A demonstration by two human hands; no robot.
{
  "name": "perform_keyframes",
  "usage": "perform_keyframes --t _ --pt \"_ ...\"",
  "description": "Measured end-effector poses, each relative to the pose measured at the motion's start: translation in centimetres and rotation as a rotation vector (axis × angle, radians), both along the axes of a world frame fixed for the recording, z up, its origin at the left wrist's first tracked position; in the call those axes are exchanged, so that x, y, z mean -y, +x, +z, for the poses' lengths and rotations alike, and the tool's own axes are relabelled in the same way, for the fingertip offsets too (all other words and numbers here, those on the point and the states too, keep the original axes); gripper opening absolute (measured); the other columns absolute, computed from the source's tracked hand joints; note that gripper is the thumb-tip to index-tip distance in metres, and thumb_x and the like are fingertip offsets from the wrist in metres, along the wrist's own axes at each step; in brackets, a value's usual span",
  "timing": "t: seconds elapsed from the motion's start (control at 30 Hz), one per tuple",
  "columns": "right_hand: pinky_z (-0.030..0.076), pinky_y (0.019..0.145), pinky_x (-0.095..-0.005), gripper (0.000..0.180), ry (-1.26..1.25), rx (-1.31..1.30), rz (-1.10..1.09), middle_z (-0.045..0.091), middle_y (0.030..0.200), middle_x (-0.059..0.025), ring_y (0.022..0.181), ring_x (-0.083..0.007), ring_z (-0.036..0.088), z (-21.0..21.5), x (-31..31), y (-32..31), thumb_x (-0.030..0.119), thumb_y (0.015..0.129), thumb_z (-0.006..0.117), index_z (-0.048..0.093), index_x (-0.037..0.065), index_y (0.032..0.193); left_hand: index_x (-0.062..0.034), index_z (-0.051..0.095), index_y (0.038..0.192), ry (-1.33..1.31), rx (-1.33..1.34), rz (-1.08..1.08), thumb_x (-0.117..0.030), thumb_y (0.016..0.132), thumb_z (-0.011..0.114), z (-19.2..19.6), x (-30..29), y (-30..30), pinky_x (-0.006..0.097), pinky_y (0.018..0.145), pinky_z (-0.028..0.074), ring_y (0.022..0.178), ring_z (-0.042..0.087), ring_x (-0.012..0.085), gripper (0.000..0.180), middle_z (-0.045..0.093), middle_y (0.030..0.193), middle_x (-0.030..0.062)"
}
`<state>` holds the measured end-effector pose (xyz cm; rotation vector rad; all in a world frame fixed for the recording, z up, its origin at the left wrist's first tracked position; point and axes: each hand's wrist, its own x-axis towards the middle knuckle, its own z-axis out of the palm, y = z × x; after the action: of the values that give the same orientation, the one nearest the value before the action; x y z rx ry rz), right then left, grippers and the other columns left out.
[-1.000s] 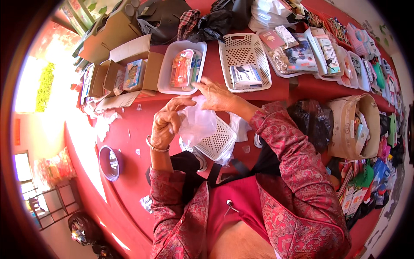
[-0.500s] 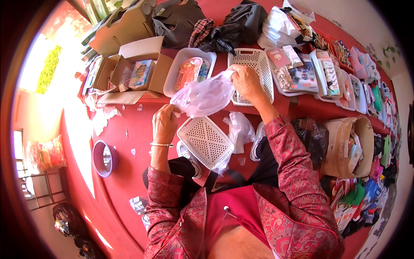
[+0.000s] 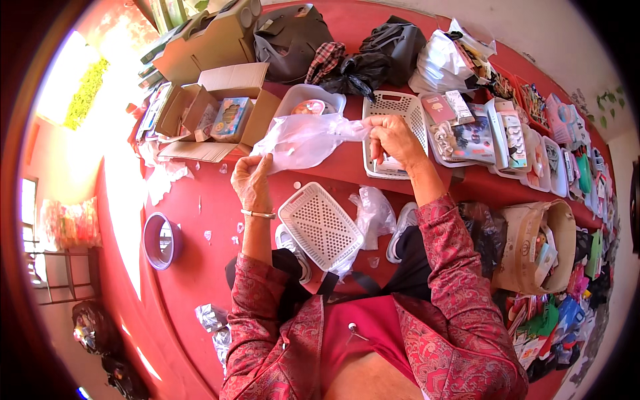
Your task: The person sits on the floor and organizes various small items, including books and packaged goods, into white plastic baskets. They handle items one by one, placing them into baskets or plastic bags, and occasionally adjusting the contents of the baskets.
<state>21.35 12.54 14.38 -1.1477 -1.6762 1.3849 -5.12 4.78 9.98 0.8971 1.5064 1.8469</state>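
A thin translucent plastic bag (image 3: 303, 141) is stretched between my two hands above the floor. My left hand (image 3: 252, 185) pinches its lower left edge, thumb on top; a bracelet circles that wrist. The gathered right end of the bag is closed in the fingers of my right hand (image 3: 395, 143), which is raised over a white perforated basket (image 3: 377, 100) on the red-covered ledge. Below the bag, a second white basket (image 3: 320, 227) rests tilted between my feet, with nothing in it. Beside that basket lies a crumpled clear plastic bag (image 3: 375, 217).
On the ledge stand an opened cardboard box (image 3: 260, 110), a white tub (image 3: 337, 100), trays of small goods (image 3: 470, 133) and dark bags (image 3: 293, 40). A purple bowl (image 3: 162, 241) sits on the floor at left. A cardboard bin (image 3: 527, 247) stands at right.
The bag has been pulled flatter and wider between my hands. My left hand has shifted slightly left, my right hand slightly right and down.
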Motion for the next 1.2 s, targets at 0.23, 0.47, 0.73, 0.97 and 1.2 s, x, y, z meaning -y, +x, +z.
perform_keyframes --t 0.23,0.47,0.73,0.97,1.2 --pt "0.033 0.032 -0.0182 0.027 -0.115 -0.236 -0.009 0.046 0.044 -0.0006 0.032 -0.0047 0.037 1.2 0.0 0.9 0.005 0.074 0.039 0.062 -0.002 0.087 -0.0032 0.055 0.075 -0.118 -0.655 0.197 0.003 0.065 0.054 2.1 0.7 1.2 0.025 0.055 0.04 0.056 0.046 0.0117 0.012 0.05 0.063 0.0042" --pt "0.042 0.044 -0.031 0.02 0.17 0.272 -0.211 0.057 0.055 -0.0096 0.045 -0.0199 0.053 -0.6 -0.8 1.7 0.01 0.076 0.044 0.06 0.003 0.067 -0.0043 0.062 0.089 0.01 -0.99 -0.072 0.008 0.067 0.047 1.9 0.7 1.6 0.034 0.068 0.044 0.077 0.055 0.0271 0.029 0.053 0.09 0.0134" --pt "0.044 0.064 -0.0369 0.018 0.17 -0.26 -0.055 0.06 0.072 -0.0154 0.067 -0.0313 0.058 1.8 3.3 -4.5 0.016 0.081 0.05 0.058 0.002 0.072 -0.0016 0.052 0.112 0.014 -1.003 -0.271 0.01 0.067 0.044 0.3 0.7 2.8 0.041 0.083 0.043 0.095 0.053 0.0376 0.046 0.053 0.109 0.0218" --pt "0.044 0.065 -0.0396 0.024 0.182 -0.025 0.108 0.058 0.078 -0.0212 0.073 -0.0348 0.057 -5.5 4.3 -8.4 0.019 0.082 0.045 0.055 -0.002 0.077 -0.0068 0.051 0.119 0.058 -0.893 -0.472 0.005 0.067 0.052 1.9 1.6 5.0 0.037 0.08 0.042 0.09 0.055 0.0306 0.054 0.056 0.094 0.0167" --pt "0.041 0.083 -0.0394 0.035 0.306 0.592 0.246 0.057 0.096 -0.0239 0.09 -0.0359 0.055 -10.2 3.3 -5.5 0.023 0.072 0.054 0.055 -0.002 0.096 -0.0015 0.055 0.11 0.079 -0.819 -0.183 0.01 0.063 0.043 3.7 3.0 0.6 0.035 0.082 0.046 0.101 0.055 0.0318 0.05 0.054 0.113 0.0169"
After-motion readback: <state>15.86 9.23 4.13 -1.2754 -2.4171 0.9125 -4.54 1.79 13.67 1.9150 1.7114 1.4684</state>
